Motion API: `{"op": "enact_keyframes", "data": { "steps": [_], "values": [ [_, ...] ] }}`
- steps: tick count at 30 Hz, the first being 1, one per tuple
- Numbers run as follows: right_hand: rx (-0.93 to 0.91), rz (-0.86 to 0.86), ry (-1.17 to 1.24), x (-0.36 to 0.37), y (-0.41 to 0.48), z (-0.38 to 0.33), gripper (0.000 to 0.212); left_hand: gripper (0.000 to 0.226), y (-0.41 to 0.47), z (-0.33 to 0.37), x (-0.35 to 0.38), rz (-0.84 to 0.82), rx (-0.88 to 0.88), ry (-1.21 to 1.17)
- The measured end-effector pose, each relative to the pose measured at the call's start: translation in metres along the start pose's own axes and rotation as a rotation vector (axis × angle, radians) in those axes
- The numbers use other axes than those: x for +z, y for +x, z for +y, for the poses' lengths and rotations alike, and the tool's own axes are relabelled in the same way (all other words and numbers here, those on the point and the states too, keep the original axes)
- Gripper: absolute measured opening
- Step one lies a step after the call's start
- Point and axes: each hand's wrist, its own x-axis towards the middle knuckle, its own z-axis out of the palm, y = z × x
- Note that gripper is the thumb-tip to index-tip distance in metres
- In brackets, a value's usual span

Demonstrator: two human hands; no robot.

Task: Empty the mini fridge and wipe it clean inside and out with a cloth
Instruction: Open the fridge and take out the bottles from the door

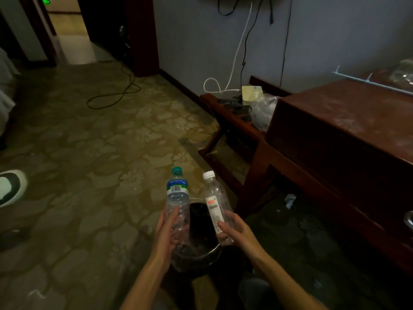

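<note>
The left hand is wrapped round a teal-capped water bottle and the right hand round a white-capped bottle, both above the black waste bin. They are best released low over its mouth. The mini fridge is not seen.

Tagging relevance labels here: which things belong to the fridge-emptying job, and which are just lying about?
Job: left hand holding blue-label bottle; right hand holding white-cap bottle; dark bin below them, likely their destination.
Lying about: shoe, black cable, wooden desk, white box, plastic bag.
</note>
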Motion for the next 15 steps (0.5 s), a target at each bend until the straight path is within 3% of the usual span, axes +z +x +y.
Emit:
{"op": "enact_keyframes", "data": {
  "steps": [3,7,15],
  "values": [
    [-0.020,0.013,-0.005,-0.003,0.024,-0.003,0.053,0.068,0.028,0.004,-0.002,-0.017,0.014,-0.007],
    [-0.019,0.046,0.025,-0.007,0.055,-0.008,0.043,0.080,0.056,0.014,-0.007,-0.013,0.044,0.043],
    [-0.109,0.178,-0.114,-0.016,0.093,-0.013,0.060,0.068,0.086,0.010,-0.008,0.144,0.101,0.163]
  ]
}}
